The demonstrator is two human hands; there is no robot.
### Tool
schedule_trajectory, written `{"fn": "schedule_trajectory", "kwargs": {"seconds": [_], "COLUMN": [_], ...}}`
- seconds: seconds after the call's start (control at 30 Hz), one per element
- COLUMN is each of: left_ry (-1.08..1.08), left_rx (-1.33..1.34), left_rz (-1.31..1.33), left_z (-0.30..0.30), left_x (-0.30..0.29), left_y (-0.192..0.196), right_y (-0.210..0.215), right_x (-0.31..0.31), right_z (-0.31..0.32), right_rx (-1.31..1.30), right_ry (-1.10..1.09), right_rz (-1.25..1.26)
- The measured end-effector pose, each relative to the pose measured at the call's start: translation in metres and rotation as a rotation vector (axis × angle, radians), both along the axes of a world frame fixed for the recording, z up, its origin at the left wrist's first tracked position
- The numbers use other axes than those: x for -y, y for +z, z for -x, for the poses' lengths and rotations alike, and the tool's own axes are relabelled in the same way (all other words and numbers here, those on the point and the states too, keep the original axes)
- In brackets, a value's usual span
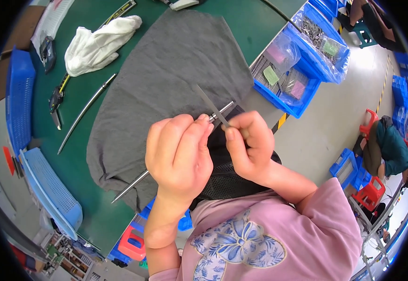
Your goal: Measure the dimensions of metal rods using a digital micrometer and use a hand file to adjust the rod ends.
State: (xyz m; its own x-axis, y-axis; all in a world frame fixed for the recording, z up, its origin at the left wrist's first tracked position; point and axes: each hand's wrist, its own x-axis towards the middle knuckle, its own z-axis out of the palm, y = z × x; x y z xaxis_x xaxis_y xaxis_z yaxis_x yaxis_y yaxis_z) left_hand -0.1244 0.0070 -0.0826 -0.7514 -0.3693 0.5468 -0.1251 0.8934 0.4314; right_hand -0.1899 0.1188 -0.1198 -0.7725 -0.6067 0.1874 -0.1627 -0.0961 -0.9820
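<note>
My left hand is closed around a thin metal rod, which slants from the lower left up to a stepped tip on the right. In my right hand, thumb and finger pinch a flat, narrow file. The file crosses the rod near its stepped end and seems to touch it there. Beneath both hands a dark grey cloth covers part of the green table. A second, similar metal rod lies on the table left of the cloth.
White gloves or cloth and a caliper lie at the far left. Blue baskets line the left edge. On the right stand blue bins of metal parts. Another person sits farther right, near red stools.
</note>
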Motion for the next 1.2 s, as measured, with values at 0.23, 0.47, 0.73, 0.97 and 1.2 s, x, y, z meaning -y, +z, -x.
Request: {"fn": "schedule_trajectory", "kwargs": {"seconds": [0.23,0.47,0.73,0.97,1.2], "left_ry": [-0.005,-0.015,-0.012,-0.019,-0.013], "left_rx": [0.008,0.012,0.001,-0.001,0.006], "left_rz": [0.007,-0.009,0.013,0.005,0.012], "left_z": [0.0,0.0,0.0,0.001,0.0], "left_x": [0.0,0.0,0.0,0.001,0.001], "left_y": [0.0,0.001,0.0,0.0,0.001], "right_y": [-0.005,-0.011,-0.01,-0.009,-0.01], "right_x": [-0.005,-0.009,-0.009,-0.009,-0.009], "right_z": [-0.002,-0.005,-0.006,-0.007,-0.009], "right_rx": [0.023,0.026,0.066,0.029,0.043], "right_ry": [-0.001,-0.006,0.003,0.027,-0.025], "right_rz": [-0.011,-0.033,-0.042,-0.038,-0.032]}}
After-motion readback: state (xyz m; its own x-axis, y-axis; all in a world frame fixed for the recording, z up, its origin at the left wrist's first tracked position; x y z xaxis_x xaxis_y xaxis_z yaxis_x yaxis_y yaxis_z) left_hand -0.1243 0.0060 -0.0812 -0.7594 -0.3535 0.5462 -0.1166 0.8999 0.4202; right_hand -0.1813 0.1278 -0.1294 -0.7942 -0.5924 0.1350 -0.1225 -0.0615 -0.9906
